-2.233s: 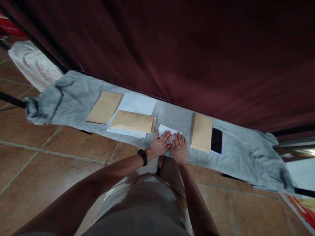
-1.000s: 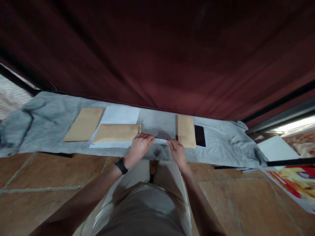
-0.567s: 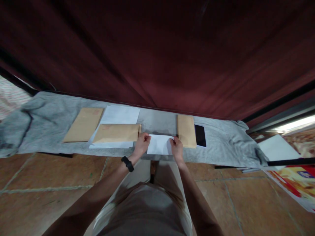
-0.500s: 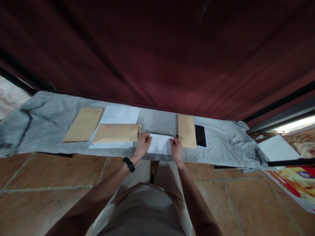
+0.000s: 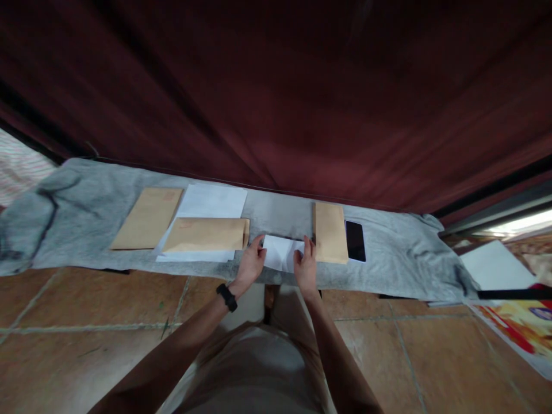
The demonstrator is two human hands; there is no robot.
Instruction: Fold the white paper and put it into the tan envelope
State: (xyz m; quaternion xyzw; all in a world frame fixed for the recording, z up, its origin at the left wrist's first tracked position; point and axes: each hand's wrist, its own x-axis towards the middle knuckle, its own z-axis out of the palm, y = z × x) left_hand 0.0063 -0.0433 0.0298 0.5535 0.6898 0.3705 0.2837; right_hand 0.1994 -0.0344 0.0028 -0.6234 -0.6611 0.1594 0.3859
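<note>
A white sheet of paper [image 5: 279, 253], folded small, lies between my hands at the front of the grey cloth [image 5: 282, 208]. My left hand [image 5: 251, 261] pinches its left edge between thumb and fingers. On the opposite edge, my right hand [image 5: 305, 269] grips the paper, the fingertips pointing away from me. A crease runs across the paper's middle. Left of my left hand, a brown envelope [image 5: 204, 234] rests on a stack of white paper [image 5: 215, 200]. Just beyond my right hand lies a pile of brown envelopes [image 5: 331, 233].
Another brown envelope [image 5: 149, 218] lies at the left of the cloth. A dark-screened phone [image 5: 356, 241] sits right of the envelope pile. Behind the cloth hangs a dark red fabric [image 5: 276, 115]. A colourful printed box [image 5: 521, 328] stands at the lower right, near a white sheet [image 5: 495, 264].
The paper between my hands has shifted from lying flat to showing a crease and bent surface. My right hand's fingers have moved over its right edge. The view has shifted slightly.
</note>
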